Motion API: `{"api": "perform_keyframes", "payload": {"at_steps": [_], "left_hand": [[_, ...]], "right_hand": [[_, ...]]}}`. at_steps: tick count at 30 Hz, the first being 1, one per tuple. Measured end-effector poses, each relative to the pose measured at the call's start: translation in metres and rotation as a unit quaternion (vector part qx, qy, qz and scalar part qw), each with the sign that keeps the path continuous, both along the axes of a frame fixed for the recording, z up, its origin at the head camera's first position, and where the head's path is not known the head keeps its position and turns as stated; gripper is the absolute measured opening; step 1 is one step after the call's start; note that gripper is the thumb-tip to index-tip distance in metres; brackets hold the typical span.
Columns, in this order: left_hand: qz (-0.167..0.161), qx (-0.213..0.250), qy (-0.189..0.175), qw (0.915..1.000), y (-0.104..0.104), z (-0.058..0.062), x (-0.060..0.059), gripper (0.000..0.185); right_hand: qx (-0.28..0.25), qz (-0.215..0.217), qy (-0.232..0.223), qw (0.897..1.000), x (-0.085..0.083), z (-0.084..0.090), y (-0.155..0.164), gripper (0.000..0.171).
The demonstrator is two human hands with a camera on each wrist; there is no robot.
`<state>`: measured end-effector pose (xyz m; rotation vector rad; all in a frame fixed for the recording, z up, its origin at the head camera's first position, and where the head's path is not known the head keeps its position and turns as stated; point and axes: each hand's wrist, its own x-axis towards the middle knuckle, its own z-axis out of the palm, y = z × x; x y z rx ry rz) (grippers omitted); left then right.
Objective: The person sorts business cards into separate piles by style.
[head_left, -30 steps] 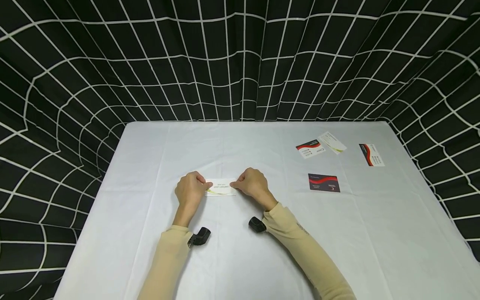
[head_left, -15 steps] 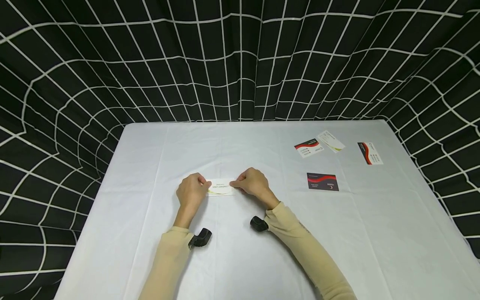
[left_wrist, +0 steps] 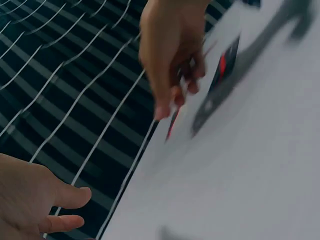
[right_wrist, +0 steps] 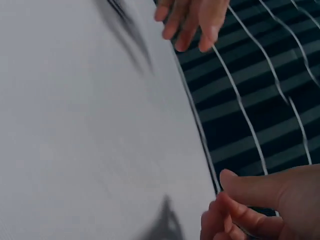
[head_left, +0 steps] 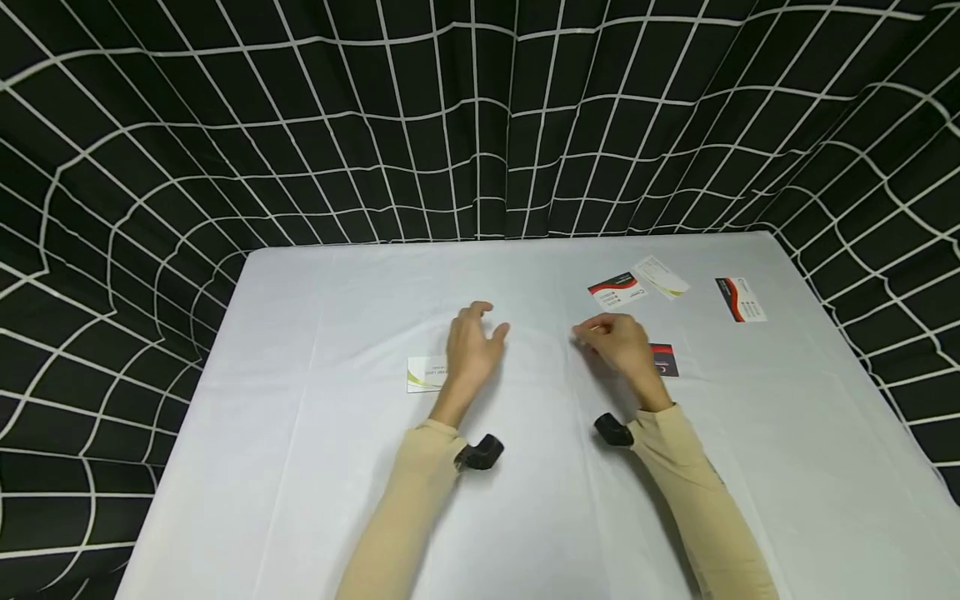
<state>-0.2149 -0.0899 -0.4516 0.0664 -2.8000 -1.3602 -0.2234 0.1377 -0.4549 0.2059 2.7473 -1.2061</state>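
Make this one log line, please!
left hand: open, above table | right hand: curled, nothing visibly held | white card: flat, partly behind left hand

Black curtain (head_left: 360, 108), white-gridded; white tablecloth (head_left: 330, 317); beige sleeves (head_left: 401, 492); red-striped dark card (head_left: 665, 361); 2 white cards (head_left: 425, 375) with yellow-green curves.

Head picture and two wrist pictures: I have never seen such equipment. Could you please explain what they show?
No robot is here: a person works with a bare left hand and right hand. The head picture comes from a camera worn on the head, looking forward and down. The other two come from a camera on each wrist, probably the black devices near the hands. On the white table I see five business cards: a white card with a yellow-green stripe, partly behind the left hand; a dark card, partly behind the right hand; two white-and-red cards and a pale card farther back. Neither hand visibly holds anything.
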Motion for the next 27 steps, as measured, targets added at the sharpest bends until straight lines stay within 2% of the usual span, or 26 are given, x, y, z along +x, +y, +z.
{"api": "perform_keyframes", "payload": {"at_steps": [3, 6, 8, 11, 16, 20, 23, 27], "left_hand": [[-0.044, 0.016, -0.007, 0.9989, 0.043, -0.001, -0.011, 0.041], [-0.082, 0.034, -0.009, 0.9960, 0.078, -0.008, -0.020, 0.040], [-0.100, 0.038, -0.011, 0.9942, 0.097, -0.014, -0.022, 0.040], [-0.121, 0.046, -0.015, 0.9915, 0.120, -0.021, -0.024, 0.041], [-0.135, 0.044, -0.012, 0.9897, 0.142, -0.027, -0.027, 0.042], [-0.148, 0.041, -0.011, 0.9880, 0.151, -0.028, -0.030, 0.041], [-0.158, 0.036, -0.007, 0.9868, 0.154, -0.027, -0.033, 0.040], [-0.155, 0.038, -0.001, 0.9873, 0.155, -0.027, -0.038, 0.039]], "right_hand": [[0.047, -0.031, 0.006, 0.998, -0.013, 0.009, 0.040, 0.035], [0.114, -0.060, 0.000, 0.992, -0.030, 0.012, 0.075, 0.046], [0.152, -0.072, -0.009, 0.986, -0.041, 0.011, 0.098, 0.055], [0.171, -0.076, -0.006, 0.982, -0.057, 0.005, 0.125, 0.067], [0.158, -0.040, -0.008, 0.987, -0.077, -0.009, 0.144, 0.076], [0.183, -0.019, -0.028, 0.983, -0.082, -0.011, 0.144, 0.070], [0.195, -0.025, -0.042, 0.980, -0.081, -0.010, 0.146, 0.064], [0.159, -0.052, -0.031, 0.986, -0.079, -0.011, 0.149, 0.057]]}}
